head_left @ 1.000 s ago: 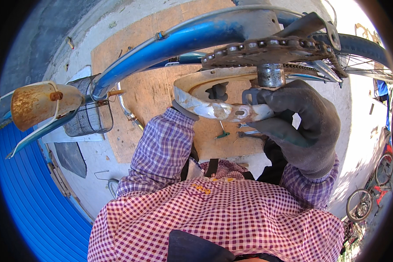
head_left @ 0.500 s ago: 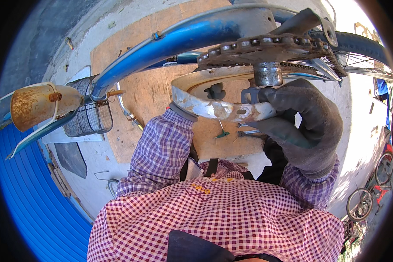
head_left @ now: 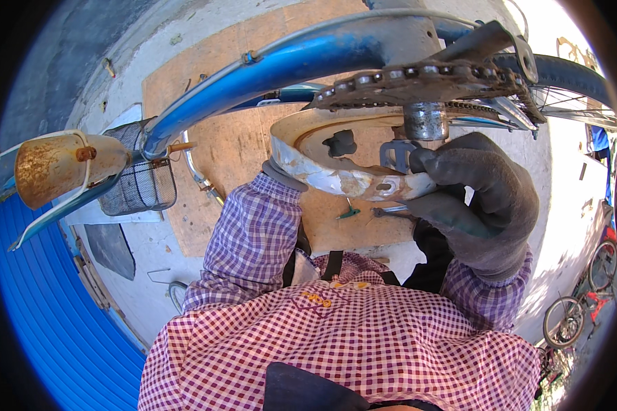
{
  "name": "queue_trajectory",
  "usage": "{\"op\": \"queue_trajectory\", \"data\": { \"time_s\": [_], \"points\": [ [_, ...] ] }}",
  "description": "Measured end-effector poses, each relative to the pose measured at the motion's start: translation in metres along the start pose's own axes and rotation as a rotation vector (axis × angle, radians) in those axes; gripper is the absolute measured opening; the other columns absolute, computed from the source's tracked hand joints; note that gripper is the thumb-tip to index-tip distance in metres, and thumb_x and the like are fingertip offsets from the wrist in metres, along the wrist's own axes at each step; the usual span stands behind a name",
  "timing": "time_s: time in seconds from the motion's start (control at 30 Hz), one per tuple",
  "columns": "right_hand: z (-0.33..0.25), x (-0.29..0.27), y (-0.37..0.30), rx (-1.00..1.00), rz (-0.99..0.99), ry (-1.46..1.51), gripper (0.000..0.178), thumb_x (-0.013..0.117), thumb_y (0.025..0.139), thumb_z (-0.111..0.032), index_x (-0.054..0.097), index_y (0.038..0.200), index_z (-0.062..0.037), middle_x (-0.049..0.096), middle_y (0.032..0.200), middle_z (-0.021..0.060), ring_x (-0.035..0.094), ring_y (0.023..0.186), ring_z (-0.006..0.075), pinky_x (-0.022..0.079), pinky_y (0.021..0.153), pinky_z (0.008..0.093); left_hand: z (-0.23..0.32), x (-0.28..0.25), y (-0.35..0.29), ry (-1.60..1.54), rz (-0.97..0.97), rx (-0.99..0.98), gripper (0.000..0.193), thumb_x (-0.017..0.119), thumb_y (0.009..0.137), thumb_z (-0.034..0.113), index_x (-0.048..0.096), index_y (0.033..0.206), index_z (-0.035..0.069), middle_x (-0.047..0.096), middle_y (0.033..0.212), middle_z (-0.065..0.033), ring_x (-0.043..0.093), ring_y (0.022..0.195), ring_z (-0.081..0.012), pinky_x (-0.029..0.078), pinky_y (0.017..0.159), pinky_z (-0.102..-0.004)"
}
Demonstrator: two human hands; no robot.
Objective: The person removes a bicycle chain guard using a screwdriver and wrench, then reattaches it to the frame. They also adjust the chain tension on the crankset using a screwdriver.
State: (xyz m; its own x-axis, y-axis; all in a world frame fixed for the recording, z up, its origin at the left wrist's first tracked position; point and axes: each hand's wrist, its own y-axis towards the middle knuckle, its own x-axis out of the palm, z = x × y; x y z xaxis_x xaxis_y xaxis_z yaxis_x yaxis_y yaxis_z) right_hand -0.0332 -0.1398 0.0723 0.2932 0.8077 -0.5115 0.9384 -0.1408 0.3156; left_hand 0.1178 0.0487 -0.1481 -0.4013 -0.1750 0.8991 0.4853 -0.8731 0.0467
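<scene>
Below hands (head_left: 490, 198), wooden board (head_left: 236, 151) on pale floor (head_left: 159, 241).

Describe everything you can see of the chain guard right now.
The chain guard is a long, curved, metal-looking strip, its left end rounded into a loop. Its whitish-silver surface is scuffed, with brown rust-like patches and a slotted hole near the right end. In the picture it sits below the chainring, rounded end left. The gloved right hand pinches its right end; the gloved left hand, mostly hidden, is at the rounded end.
</scene>
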Motion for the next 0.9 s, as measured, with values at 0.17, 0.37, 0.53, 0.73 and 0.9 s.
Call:
{"op": "queue_trajectory", "data": {
  "time_s": [0.17,0.37,0.53,0.73,0.9],
  "points": [
    [0.003,-0.002,-0.003,-0.050,0.005,0.033,0.043,0.091,0.075,-0.014,0.067,0.107,0.0025,0.072,0.093,0.0135,0.068,0.073,0.0149,0.050,0.059,0.0257,0.019,0.027,0.009,-0.213,0.142,-0.117,0.054,0.073,0.097,0.022,0.056,0.140,-0.007,0.070,0.118,-0.0296,0.077,0.094,-0.0327,0.067,0.074,-0.0370],
    [0.006,-0.006,-0.005,-0.109,0.006,-0.020,0.041,0.091,0.076,-0.007,0.067,0.108,0.0031,0.072,0.092,0.0136,0.068,0.072,0.0143,0.049,0.056,0.0245,0.030,0.028,0.011,0.541,0.241,-0.070,0.049,0.069,0.100,0.020,0.057,0.137,-0.008,0.071,0.114,-0.0313,0.078,0.087,-0.0299,0.067,0.071,-0.0317],
    [0.000,0.006,-0.003,-0.010,0.105,-0.010,0.043,0.091,0.075,-0.005,0.067,0.109,0.0038,0.070,0.094,0.0111,0.068,0.072,0.0124,0.049,0.057,0.0220,0.049,0.002,0.025,0.635,-0.296,0.042,0.049,0.064,0.102,0.022,0.056,0.140,-0.007,0.062,0.132,-0.0314,0.074,0.105,-0.0332,0.066,0.086,-0.0390],
    [0.000,0.009,0.002,-0.028,0.167,-0.144,0.042,0.090,0.076,-0.006,0.068,0.110,0.0015,0.067,0.094,0.0083,0.067,0.077,0.0090,0.051,0.058,0.0216,0.067,0.006,0.032,0.571,0.049,-0.459,0.047,0.056,0.108,0.029,0.057,0.141,-0.004,0.071,0.122,-0.0204,0.076,0.097,-0.0200,0.067,0.075,-0.0284],
    [0.007,0.011,0.000,-0.066,0.222,-0.239,0.038,0.089,0.077,-0.008,0.068,0.107,0.0000,0.067,0.093,0.0075,0.068,0.073,0.0103,0.054,0.057,0.0239,0.076,0.020,0.047,0.423,0.162,-0.740,0.049,0.057,0.106,0.026,0.052,0.148,0.000,0.071,0.115,-0.0256,0.078,0.085,-0.0280,0.069,0.069,-0.0358]
  ]
}}
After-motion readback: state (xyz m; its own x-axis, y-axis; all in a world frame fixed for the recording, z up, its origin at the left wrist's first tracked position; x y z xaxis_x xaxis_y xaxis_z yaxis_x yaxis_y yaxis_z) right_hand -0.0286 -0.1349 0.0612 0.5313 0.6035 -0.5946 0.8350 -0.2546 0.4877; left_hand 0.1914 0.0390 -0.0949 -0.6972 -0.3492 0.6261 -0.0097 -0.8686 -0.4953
